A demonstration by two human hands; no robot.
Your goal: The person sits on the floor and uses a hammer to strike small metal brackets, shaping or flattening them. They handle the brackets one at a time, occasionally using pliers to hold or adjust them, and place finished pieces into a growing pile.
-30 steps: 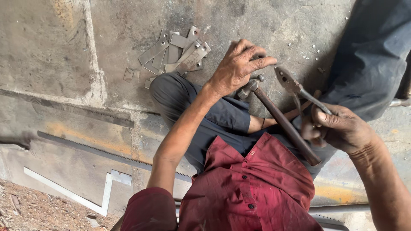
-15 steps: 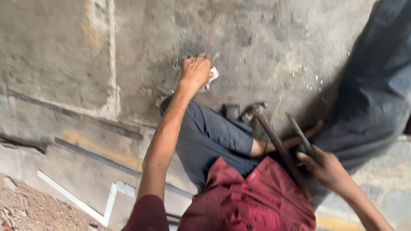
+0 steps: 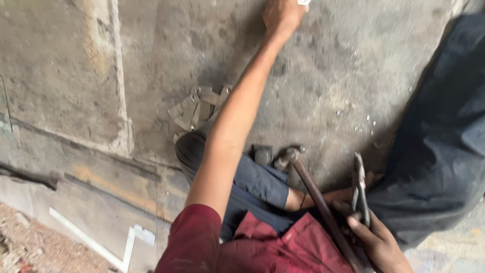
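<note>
Dark red shirt [image 3: 283,247], navy trousers [image 3: 252,187], grey stained floor [image 3: 328,76], rusty-brown hammer handle [image 3: 323,212], seemingly dull-grey metal pieces [image 3: 194,108].

Dark red short-sleeved shirt [image 3: 283,247], open collar, sleeve [image 3: 194,240] ending above the elbow, cloth creased and slightly grimy. Forearms bare, no gloves. Left hand [image 3: 282,16] and right hand [image 3: 379,242] both bare, no rings or watch visible. Dark navy-grey shorts [image 3: 252,187] over the bent leg, hem [image 3: 280,194] at the knee. Thin dark band [image 3: 302,201] round the leg just below the hem.
</note>
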